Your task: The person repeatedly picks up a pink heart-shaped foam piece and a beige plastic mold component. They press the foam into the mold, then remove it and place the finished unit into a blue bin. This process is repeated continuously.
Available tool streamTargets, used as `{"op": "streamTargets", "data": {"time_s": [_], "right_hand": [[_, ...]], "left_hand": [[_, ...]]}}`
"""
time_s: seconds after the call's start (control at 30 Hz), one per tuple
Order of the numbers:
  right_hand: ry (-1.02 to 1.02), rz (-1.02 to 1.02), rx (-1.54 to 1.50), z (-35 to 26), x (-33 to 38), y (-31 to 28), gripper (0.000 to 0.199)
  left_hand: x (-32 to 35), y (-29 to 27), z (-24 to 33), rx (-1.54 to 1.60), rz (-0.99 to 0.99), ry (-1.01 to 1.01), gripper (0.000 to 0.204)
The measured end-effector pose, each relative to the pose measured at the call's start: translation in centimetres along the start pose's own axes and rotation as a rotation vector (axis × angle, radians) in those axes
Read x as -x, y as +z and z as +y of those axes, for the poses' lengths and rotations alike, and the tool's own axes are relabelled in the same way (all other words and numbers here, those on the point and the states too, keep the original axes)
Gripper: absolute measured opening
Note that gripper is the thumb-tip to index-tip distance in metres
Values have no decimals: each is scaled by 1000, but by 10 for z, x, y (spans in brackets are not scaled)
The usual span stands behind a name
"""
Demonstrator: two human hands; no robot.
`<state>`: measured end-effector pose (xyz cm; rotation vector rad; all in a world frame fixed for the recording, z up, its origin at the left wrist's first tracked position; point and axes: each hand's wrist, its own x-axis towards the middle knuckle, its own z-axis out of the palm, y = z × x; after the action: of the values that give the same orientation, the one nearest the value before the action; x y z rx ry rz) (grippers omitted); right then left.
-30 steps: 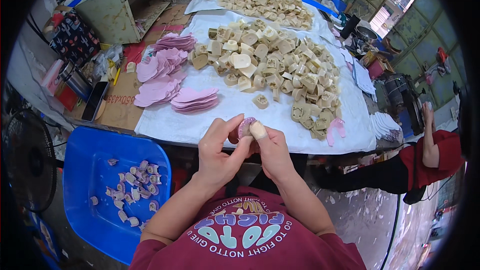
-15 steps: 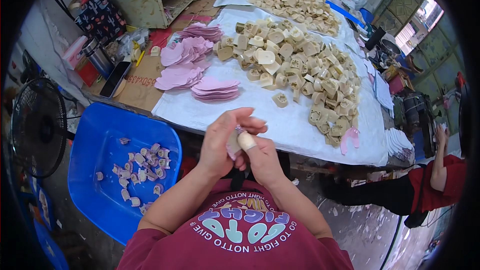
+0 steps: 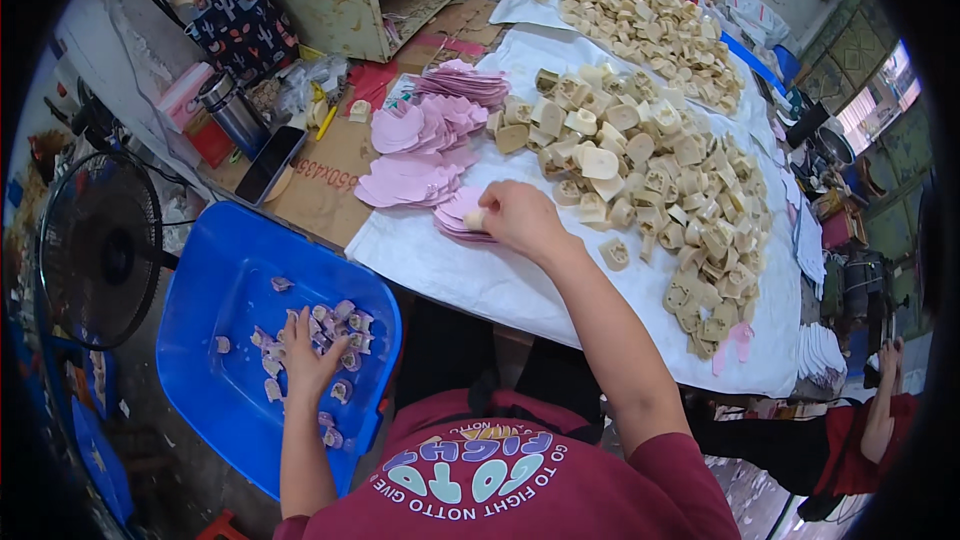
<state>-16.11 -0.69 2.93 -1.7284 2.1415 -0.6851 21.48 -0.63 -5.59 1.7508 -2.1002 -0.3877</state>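
Observation:
My left hand [image 3: 312, 355] reaches down into the blue plastic tub [image 3: 185, 300], fingers spread over several small shoe heels [image 3: 341, 392] wrapped in pink. It holds none that I can see. On the table, my right hand [image 3: 522, 222] is bent over the nearest stack of pink cut pieces [image 3: 455, 210], its fingers pinched at the top piece. A cream cover sits on the right thumb; the other fingertips are partly hidden. To the right of that hand lies a big heap of bare beige heels [image 3: 640, 155].
More pink stacks [image 3: 415, 130] lie behind. A second beige heap [image 3: 650, 25] is at the far end of the white-covered table [image 3: 580, 305]. A phone [image 3: 270, 165] and steel flask [image 3: 232, 112] stand left. A fan [image 3: 100, 250] is beside the tub; a co-worker's red sleeve [image 3: 890, 430] shows right.
My hands were together in front of me around a pink-wrapped heel. They have parted: the left went down into the tub, the right forward to the pink stack. The view has shifted.

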Motion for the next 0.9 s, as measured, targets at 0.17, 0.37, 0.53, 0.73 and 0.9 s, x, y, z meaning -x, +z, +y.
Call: {"op": "streamTargets", "data": {"time_s": [0.17,0.37,0.53,0.73,0.9], "right_hand": [[-13,37,-31,6,3,13,22],[160,69,-457,26,6,21,21],[296,377,-987,41,24,15,15],[172,907,-574,53,81,-37,13],[-333,616,-100,15,111,-9,28]], "left_hand": [[-38,-9,46,246,62,117,56],[-80,-9,163,650,121,627,35],[-84,52,220,454,-317,810,44],[-61,52,226,548,-16,830,60],[-12,41,272,1512,-783,-8,65]]}}
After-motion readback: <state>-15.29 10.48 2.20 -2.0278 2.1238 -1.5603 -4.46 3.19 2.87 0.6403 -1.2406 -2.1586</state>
